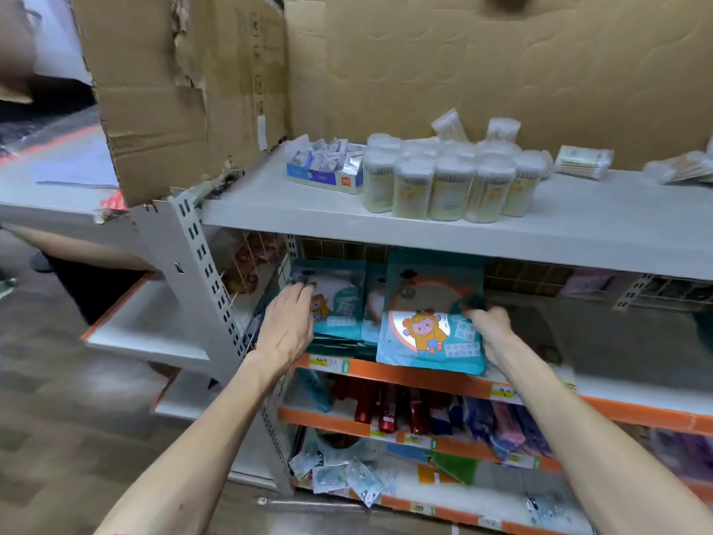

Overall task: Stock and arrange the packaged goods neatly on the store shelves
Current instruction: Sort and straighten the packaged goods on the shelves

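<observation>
A large teal packet (428,314) with a cartoon bear stands tilted at the front of the second shelf (636,395). My right hand (488,328) grips its right edge. Behind and to the left stand more teal packets (339,299) of the same kind in a row, with others lying flat beneath them. My left hand (287,322) rests with straight fingers on the left side of that row, fingertips at the top corner of the leftmost packet.
The top shelf (293,214) carries several cotton-swab tubs (440,179), a blue box of sachets (328,166) and loose swab packs (582,161). Torn cardboard (185,90) lines the back. Lower orange-edged shelves hold red bottles (386,407) and small packets (339,473).
</observation>
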